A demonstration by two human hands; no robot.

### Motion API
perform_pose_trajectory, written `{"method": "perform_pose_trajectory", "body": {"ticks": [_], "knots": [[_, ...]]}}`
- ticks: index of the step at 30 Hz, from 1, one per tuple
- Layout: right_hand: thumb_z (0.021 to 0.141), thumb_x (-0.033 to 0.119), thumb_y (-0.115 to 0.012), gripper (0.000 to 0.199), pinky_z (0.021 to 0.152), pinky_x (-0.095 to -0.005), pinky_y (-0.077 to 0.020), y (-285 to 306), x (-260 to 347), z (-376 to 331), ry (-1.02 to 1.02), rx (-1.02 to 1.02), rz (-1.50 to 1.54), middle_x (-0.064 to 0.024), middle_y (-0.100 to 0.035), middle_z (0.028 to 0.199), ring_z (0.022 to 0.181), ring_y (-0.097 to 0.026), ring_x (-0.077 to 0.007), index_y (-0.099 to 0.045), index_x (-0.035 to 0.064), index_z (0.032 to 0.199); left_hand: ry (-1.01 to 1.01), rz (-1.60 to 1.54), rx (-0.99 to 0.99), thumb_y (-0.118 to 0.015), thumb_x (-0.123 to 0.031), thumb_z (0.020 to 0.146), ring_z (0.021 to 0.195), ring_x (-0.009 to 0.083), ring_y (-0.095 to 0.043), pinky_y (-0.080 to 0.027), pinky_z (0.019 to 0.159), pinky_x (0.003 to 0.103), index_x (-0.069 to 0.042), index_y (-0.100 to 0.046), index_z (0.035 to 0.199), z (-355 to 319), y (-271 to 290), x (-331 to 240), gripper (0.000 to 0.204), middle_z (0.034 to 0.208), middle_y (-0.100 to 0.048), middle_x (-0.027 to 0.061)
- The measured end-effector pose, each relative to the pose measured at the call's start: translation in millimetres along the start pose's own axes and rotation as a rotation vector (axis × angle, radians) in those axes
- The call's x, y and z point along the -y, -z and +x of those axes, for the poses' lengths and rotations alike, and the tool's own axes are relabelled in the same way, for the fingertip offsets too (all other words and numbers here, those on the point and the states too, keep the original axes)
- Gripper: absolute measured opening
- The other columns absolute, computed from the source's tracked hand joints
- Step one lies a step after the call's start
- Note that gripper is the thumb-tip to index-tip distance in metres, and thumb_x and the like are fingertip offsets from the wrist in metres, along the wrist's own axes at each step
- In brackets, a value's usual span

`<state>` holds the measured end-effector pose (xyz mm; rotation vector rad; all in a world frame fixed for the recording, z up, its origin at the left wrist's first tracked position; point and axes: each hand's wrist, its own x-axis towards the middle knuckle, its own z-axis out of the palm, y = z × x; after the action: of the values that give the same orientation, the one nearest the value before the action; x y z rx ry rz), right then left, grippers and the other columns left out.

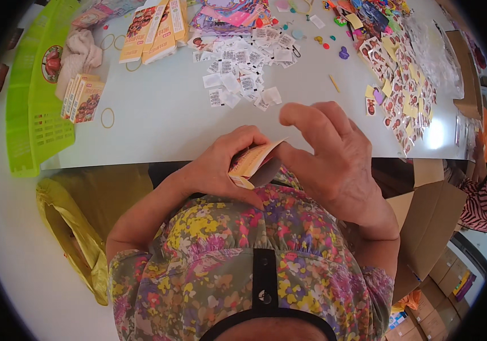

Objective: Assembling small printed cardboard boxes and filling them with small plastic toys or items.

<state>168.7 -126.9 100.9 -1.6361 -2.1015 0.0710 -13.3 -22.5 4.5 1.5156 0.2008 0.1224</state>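
My left hand (224,161) is wrapped around a small yellow-orange carton (253,162), held just in front of the table edge. The carton's mouth gapes toward the right, showing its grey inside. Beside that mouth is my right hand (334,162), its thumb at the carton's edge and its index finger lifted away, apart from the thumb. No object shows in the right hand. Whether the thumb reaches into the carton cannot be made out. Beyond my hands, a pile of small white printed sachets (247,71) lies on the white table (164,108).
Small filled cartons (87,99) stand at left beside a green plastic basket (38,108). Flattened cartons (155,31) lie at the back. Red-and-white stickers with yellow slips (405,94) spread at right. A yellow bag (64,227) and a cardboard box (434,221) flank me below the table.
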Motion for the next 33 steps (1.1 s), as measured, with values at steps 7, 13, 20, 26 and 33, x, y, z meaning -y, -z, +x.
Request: {"method": "perform_pose_trajectory", "body": {"ticks": [7,13,20,26,33], "knots": [[0.061,0.006,-0.068,0.015,0.101,-0.0526,-0.0360,0,3,3,0.087,-0.029,0.003,-0.0046,-0.058,0.111,0.110,-0.057,-0.0272,-0.059,0.0058,0.074,-0.051,-0.027,-0.025,-0.094,-0.029,0.054,0.097,0.0151,-0.053,-0.044,0.086,0.030,-0.005,-0.054,0.115,-3,-2,-1,0.077,0.105,-0.052,0.0044],[0.063,0.000,-0.067,0.022,0.102,-0.0571,-0.0360,-3,5,1,0.104,-0.230,0.071,-0.0030,-0.061,0.100,0.107,-0.059,-0.0248,-0.061,0.0052,0.083,-0.004,-0.118,-0.035,-0.095,-0.028,0.053,0.098,0.0137,-0.054,-0.044,0.087,0.029,-0.005,-0.054,0.116,-7,-1,-3,0.079,0.106,-0.053,0.0033],[0.063,0.000,-0.068,0.027,0.104,-0.0613,-0.0350,2,9,-1,0.187,-0.180,0.161,0.0001,-0.061,0.098,0.103,-0.061,-0.0194,-0.063,0.0069,0.088,0.114,-0.234,-0.006,-0.095,-0.028,0.054,0.099,0.0150,-0.054,-0.044,0.087,0.030,-0.005,-0.053,0.118,-12,1,-2,0.080,0.107,-0.052,0.0043],[0.064,0.001,-0.071,0.030,0.106,-0.0625,-0.0332,11,-2,-1,0.265,-0.056,0.205,0.0009,-0.060,0.101,0.106,-0.059,-0.0176,-0.062,0.0085,0.092,-0.196,0.290,-0.027,-0.089,-0.029,0.060,0.097,0.0208,-0.054,-0.043,0.085,0.032,-0.004,-0.053,0.118,-4,14,-14,0.073,0.106,-0.052,0.0074],[0.063,-0.002,-0.070,0.032,0.104,-0.0589,-0.0386,20,3,-4,0.165,-0.352,0.111,-0.0026,-0.062,0.101,0.102,-0.061,-0.0172,-0.062,0.0091,0.092,-0.109,0.074,-0.101,-0.089,-0.029,0.060,0.096,0.0181,-0.054,-0.043,0.084,0.031,-0.005,-0.054,0.118,3,22,-28,0.071,0.107,-0.053,0.0067]]}}
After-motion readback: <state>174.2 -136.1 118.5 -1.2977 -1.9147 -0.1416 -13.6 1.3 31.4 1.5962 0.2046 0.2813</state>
